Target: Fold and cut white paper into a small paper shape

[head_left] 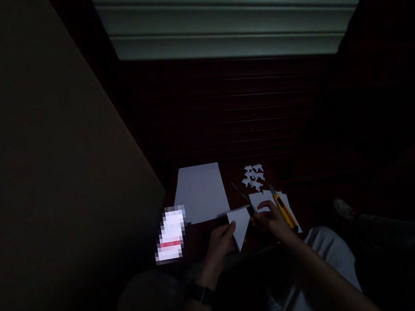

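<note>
My left hand pinches a white folded piece of paper by its left edge, thumb on top. The paper tapers to a point at the bottom. My right hand is just right of it, fingers curled beside a small black object at the paper's upper right corner. What those fingers grip is too dark to make out. A thin metal tool lies above the paper. Close to my right hand, a yellow utility knife rests on white paper pieces.
A large white paper sheet lies on the dark table, left of several small folded paper shapes. A lit phone, blurred out, is at the left edge. A wall stands left; a slatted shutter is ahead. A shoe shows at right.
</note>
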{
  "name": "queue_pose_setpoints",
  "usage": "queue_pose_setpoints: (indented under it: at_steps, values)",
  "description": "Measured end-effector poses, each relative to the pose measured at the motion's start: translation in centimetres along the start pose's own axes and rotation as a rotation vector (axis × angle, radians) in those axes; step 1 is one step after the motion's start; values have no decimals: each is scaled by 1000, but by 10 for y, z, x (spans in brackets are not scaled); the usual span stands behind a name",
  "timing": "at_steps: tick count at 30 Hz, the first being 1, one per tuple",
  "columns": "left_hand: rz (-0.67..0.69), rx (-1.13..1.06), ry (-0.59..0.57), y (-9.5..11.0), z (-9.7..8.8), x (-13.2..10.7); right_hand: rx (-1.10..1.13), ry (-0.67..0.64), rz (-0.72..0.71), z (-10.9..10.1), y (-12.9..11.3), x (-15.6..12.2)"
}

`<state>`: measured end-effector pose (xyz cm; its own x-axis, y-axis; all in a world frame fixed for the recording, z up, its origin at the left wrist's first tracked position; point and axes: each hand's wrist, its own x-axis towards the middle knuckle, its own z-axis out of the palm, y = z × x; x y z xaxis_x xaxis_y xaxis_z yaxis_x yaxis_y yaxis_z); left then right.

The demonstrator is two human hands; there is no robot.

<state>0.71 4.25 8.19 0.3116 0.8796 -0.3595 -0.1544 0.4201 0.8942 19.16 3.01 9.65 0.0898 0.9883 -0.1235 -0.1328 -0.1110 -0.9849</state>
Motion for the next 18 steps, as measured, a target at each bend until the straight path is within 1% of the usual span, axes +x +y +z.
queue_pose_setpoints:
  at_steps: [1, 3, 7, 9, 13, 16, 18]
  values:
    - [-4, -20, 16, 0, 2, 0, -9, 33, -19, 3, 2, -1]
    - [2, -54, 30, 0, 8, -1, -34, 28, -49, 8, 7, -2]
    - [6, -72, -51, 3, 14, -5, -147, -94, -100, 9, 12, 1]
    - [-15, -47, -59, 3, 11, -6, -193, -157, -94, 6, 10, 2]
    - [-11, -17, 30, 2, 1, -2, -207, -245, -69, 1, 4, 1]
    - [39, -20, 35, -1, -2, 2, -147, -266, -51, 3, 3, -1]
    - [68, -8, 19, -3, -2, 4, -78, -248, -4, 3, 7, 1]
